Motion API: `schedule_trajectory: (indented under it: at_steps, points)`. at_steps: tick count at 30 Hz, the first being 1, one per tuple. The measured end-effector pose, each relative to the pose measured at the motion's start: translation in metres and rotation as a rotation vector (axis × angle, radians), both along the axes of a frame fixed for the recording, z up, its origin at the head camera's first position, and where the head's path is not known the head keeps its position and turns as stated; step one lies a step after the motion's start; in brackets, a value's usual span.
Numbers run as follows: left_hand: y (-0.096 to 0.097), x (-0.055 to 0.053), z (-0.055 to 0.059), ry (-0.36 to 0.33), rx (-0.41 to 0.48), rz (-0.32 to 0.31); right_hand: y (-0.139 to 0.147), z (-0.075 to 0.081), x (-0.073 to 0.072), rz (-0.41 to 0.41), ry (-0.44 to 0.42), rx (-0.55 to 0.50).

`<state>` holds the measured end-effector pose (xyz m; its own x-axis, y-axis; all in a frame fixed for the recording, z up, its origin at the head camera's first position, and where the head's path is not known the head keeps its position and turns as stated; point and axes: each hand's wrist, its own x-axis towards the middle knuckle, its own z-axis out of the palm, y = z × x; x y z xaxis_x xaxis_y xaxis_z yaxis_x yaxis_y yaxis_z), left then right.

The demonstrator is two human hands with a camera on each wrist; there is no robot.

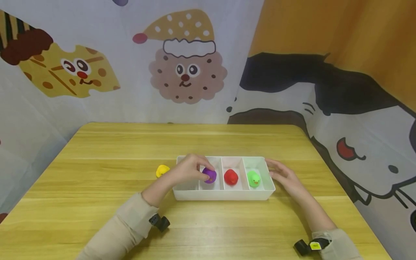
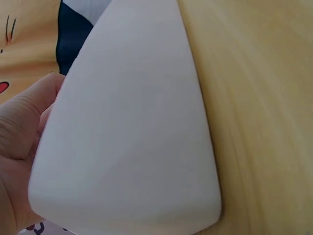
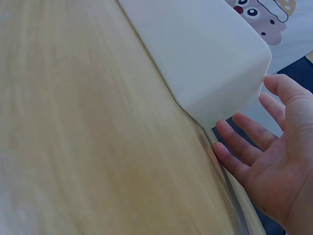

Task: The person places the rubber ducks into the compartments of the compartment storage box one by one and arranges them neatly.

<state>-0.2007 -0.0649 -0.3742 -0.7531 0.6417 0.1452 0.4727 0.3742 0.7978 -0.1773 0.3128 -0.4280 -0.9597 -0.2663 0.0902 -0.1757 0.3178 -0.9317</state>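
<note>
A white divided box (image 1: 224,195) stands on the table, its compartments in a row. My left hand (image 1: 191,168) reaches over its left part and pinches a purple toy duck (image 1: 210,175) between thumb and fingers, in the second compartment from the left. A red toy duck (image 1: 231,177) lies in the third compartment, and a green toy duck (image 1: 254,179) in the rightmost. My right hand (image 1: 287,177) is at the box's right end, fingers extended against it. In the left wrist view, the box wall (image 2: 122,122) hides the purple duck and the fingertips.
A yellow toy duck (image 1: 162,170) sits on the wooden table (image 1: 227,227), just left of the box. Behind the table hangs a cloth (image 1: 130,104) printed with cartoon figures. Each sleeve carries a small black camera at the wrist.
</note>
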Motion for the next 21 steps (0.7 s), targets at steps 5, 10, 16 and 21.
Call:
schedule_trajectory:
  at_steps: [5,10,16,21]
  points:
    - [0.001,-0.002,-0.005,-0.014,-0.033,0.008,0.0,-0.001,0.0,0.002,0.005,0.0]
    - [0.003,-0.003,-0.006,-0.046,-0.064,0.037,-0.001,0.0,0.0,0.003,0.0,0.007]
    - [0.003,-0.007,-0.013,-0.028,-0.092,0.026,-0.001,0.001,0.0,0.006,0.002,0.014]
    - [0.005,-0.01,-0.015,-0.016,-0.121,0.032,0.0,0.0,0.0,0.009,0.001,-0.004]
